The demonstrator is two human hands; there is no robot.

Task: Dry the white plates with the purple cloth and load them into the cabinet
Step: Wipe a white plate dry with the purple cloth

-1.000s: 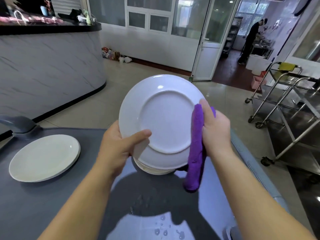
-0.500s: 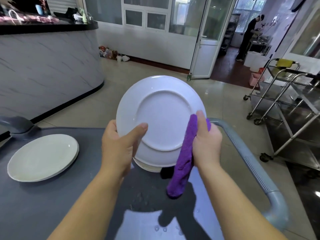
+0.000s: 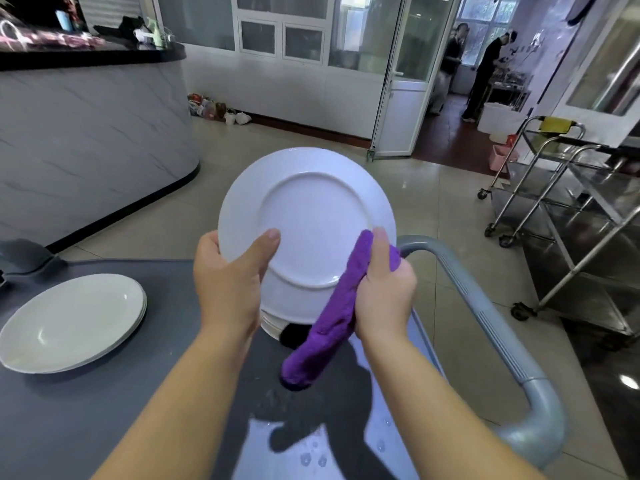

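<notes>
Head view: you're mid-dry on the plate (image 3: 311,216), held up w/ underside facing you above the counter (image 3: 104,427). L hand (image 3: 228,289) grips its left rim, thumb across the base; R hand (image 3: 384,292) is clamped on the cloth (image 3: 329,323), pressing it to the lower-right rim. Next probably: wipe round the rest, then flip. Stack (image 3: 69,323) sits at far left.

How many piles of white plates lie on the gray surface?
2: the left pile lies in the open; the second pile is mostly hidden behind the plate in the left hand.
</notes>
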